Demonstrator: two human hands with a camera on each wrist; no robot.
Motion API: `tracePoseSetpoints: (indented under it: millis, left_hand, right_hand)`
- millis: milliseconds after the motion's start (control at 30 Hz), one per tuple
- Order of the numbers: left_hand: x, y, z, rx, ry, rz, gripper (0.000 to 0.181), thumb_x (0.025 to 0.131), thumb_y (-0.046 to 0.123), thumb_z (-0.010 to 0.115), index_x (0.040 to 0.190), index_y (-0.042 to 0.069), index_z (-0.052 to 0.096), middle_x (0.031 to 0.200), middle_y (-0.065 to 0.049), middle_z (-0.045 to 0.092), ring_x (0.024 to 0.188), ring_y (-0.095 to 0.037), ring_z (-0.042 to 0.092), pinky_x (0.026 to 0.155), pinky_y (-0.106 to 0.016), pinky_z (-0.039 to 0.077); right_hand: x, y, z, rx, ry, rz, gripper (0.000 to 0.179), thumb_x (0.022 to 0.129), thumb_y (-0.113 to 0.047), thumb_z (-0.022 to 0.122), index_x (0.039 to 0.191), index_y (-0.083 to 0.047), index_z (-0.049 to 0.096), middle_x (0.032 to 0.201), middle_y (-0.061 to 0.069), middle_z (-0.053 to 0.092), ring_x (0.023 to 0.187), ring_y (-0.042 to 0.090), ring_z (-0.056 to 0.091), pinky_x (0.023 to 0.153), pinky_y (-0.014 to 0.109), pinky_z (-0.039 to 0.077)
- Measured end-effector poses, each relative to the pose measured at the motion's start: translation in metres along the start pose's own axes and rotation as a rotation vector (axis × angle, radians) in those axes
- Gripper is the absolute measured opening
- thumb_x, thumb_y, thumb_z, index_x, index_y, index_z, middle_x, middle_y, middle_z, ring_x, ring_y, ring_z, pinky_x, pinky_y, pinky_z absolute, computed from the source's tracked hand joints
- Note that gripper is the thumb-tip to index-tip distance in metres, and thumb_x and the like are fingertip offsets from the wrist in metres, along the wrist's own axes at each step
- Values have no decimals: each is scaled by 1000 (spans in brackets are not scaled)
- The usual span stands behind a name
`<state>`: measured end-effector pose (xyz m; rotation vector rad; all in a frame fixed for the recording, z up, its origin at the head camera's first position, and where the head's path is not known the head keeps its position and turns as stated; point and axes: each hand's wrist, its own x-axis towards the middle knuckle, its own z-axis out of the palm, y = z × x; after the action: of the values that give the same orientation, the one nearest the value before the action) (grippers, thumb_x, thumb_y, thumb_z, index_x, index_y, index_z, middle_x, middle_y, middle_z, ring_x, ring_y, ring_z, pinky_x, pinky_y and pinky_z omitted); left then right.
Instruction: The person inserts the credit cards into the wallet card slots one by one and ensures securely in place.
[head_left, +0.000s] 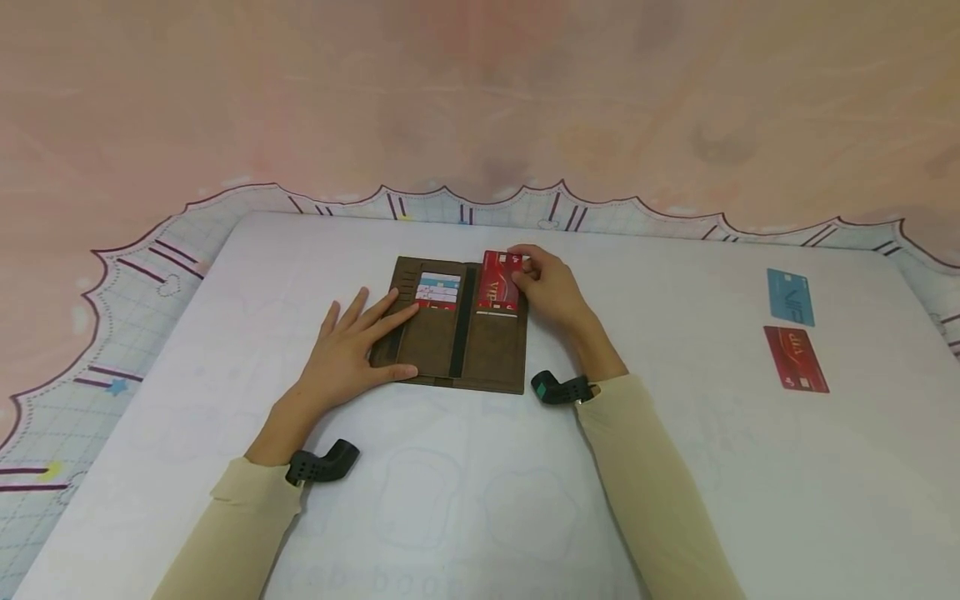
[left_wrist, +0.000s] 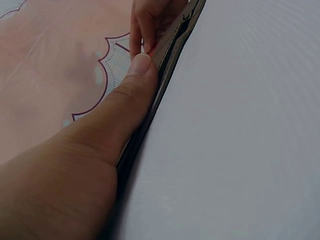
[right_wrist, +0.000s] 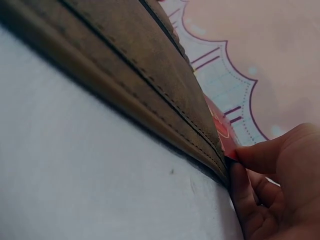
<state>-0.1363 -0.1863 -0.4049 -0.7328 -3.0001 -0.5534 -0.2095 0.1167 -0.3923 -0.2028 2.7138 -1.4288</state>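
Observation:
An open brown wallet (head_left: 495, 358) lies on the white table. Its left side holds several cards (head_left: 438, 287) stacked in slots. On the right side a red VIP card (head_left: 497, 283) sticks up out of a slot, with a pale card edge just below it. My right hand (head_left: 551, 287) pinches the red card at its right edge between thumb and fingers; the right wrist view shows the red card (right_wrist: 220, 125) at the fingertips. With fingers spread, my left hand (head_left: 345, 350) rests on the wallet's left part, the thumb along its lower edge.
To the right on the table lie a blue VIP card (head_left: 791, 297) and, just nearer, another red card (head_left: 797, 359). A patterned cloth with a scalloped border (head_left: 168, 258) surrounds the white table top (head_left: 675, 467). Both wrists wear black camera bands (head_left: 322, 463).

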Motion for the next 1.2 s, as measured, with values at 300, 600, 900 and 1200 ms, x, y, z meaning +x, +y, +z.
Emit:
tracePoseSetpoints:
  millis: [300, 600, 900, 1200]
  left_hand:
    - [0, 0, -1, 0, 4, -1, 85, 77, 61, 69, 149, 30, 35, 158, -4, 21, 144, -36, 3, 111, -59, -6]
    - [-1, 1, -1, 6, -9, -12, 84, 78, 60, 68, 149, 30, 35, 158, -5, 21, 144, -36, 2, 111, -59, -7]
    - [0, 3, -2, 5, -7, -19, 84, 78, 60, 68, 149, 30, 36, 158, -5, 21, 144, -36, 3, 111, -57, -7]
    - [0, 3, -1, 9, -14, -24, 83, 78, 60, 68, 149, 30, 35, 158, -4, 21, 144, -35, 3, 111, -57, -7]
  right_hand:
    - [-1, -2, -1, -3, -7, 5, 35, 97, -13, 55, 132, -15, 54, 100, 9, 58, 88, 24, 53, 80, 34, 47]
    - [0, 0, -2, -3, -35, -11, 33, 94, -11, 57, 127, -13, 56, 99, 9, 58, 90, 24, 53, 86, 36, 45]
    - [2, 4, -2, 4, -35, -37, 30, 92, -16, 65, 121, -11, 58, 97, 8, 58, 89, 22, 54, 82, 34, 45]
    - [2, 5, -1, -4, -28, -37, 25, 92, -16, 66, 115, -11, 61, 97, 8, 60, 89, 22, 54, 79, 34, 45]
